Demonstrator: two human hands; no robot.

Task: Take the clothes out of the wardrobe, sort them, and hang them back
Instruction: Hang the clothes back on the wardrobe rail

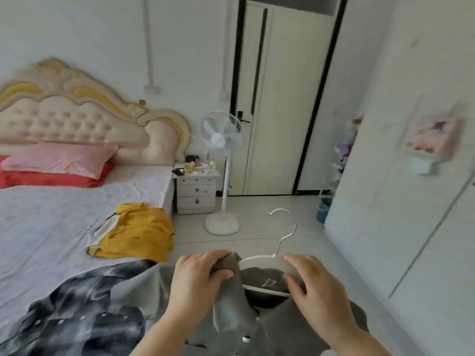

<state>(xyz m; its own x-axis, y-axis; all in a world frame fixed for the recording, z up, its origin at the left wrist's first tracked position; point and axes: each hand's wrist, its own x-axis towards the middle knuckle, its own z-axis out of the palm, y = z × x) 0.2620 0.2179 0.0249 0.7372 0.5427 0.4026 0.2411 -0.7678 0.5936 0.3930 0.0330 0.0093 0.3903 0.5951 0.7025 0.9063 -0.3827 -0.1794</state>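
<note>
- The left hand [200,276] is pinching a bunched fold of the grey top [231,325] at its collar, fingers curled round the cloth, low in the middle of the view.
- The right hand [318,286] is gripping the right arm of the white hanger [259,260], fingers over and thumb under. The hanger is sitting in the neck opening, with its hook [285,227] pointing up and away.
- The step in hand is probably dressing the hanger. Judging by the gathered cloth, the left shoulder is not yet seated.
- To do it well, the left hand should be spreading the collar wide and drawing it over the hanger's left end, while the right hand is holding the hanger level and steady rather than pushing it through.
- The pull should be gentle, since a forced neckline risks stretching. Both shoulders should be ending up even, so the top is not sliding off.
- Beyond the hands, a dark garment [84,319] and a yellow garment [138,232] are lying on the bed [51,227], apparently waiting their turn.
- Farther off, a fan [222,140] is standing past the bed's corner.
- The wardrobe [411,214] is rising along the right, so the hook should be facing that way for hanging.
</note>
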